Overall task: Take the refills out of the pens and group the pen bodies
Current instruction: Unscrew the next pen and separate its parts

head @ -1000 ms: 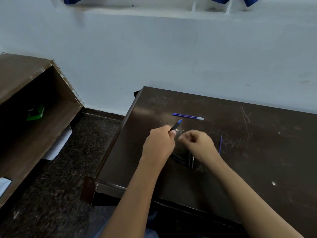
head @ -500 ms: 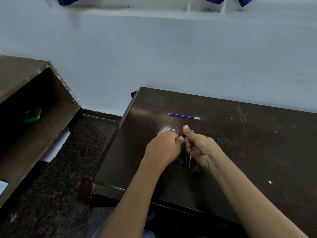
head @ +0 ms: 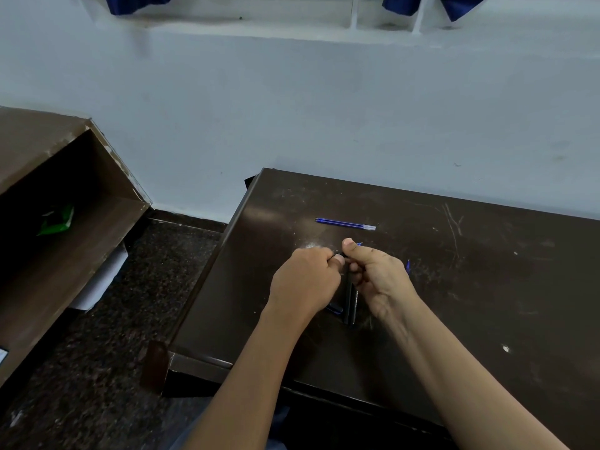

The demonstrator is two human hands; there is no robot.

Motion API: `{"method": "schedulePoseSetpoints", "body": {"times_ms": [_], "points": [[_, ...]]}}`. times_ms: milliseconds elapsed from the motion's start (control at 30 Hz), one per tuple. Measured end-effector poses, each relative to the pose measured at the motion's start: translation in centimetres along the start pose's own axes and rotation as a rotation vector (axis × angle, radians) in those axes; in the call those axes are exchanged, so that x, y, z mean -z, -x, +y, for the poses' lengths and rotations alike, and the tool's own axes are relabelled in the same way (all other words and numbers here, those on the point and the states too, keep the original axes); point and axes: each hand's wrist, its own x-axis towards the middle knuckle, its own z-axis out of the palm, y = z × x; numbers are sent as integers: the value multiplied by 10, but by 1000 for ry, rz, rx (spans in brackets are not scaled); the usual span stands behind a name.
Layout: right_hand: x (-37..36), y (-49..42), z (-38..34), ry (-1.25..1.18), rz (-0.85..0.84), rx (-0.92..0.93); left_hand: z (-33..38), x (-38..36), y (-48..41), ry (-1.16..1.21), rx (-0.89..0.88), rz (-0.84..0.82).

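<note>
The two dark pen bodies (head: 350,302) lie side by side on the desk (head: 487,303), right under the gap between the wrists. A small blue piece (head: 334,308) is tucked by the heel of the left hand (head: 305,280). That hand is clenched, thumb and fingers pinching one end of a pen (head: 346,256). The right hand (head: 380,274) curls round the other end, thumb up, and a blue tip (head: 359,244) peeks out just past that thumb. Most of the pen is buried in the fingers, so it's hard to say whether it has come apart. Just right of the right hand a blue sliver (head: 408,264) rests on the desk. Beyond both hands, well apart, a blue refill (head: 345,224) lies flat. Far to the left of the left hand, a shelf (head: 107,222) holds a green packet (head: 56,219).
</note>
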Motion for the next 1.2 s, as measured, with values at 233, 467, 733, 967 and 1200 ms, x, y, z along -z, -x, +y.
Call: {"method": "schedulePoseSetpoints", "body": {"times_ms": [233, 467, 733, 967, 1200], "points": [[-1, 5, -12, -30, -114, 63, 4, 6, -7, 224, 112, -80], [-3, 6, -13, 39, -230, 87, 1, 3, -3, 81, -52, 24], [1, 5, -16, -194, -204, -24, 0, 3, -3, 101, -35, 29], [2, 4, -14, -38, -185, -6, 0, 1, -5, 97, -59, 43], [3, 5, -16, -119, -187, -12, -1, 1, -5, 89, -6, 28]]}}
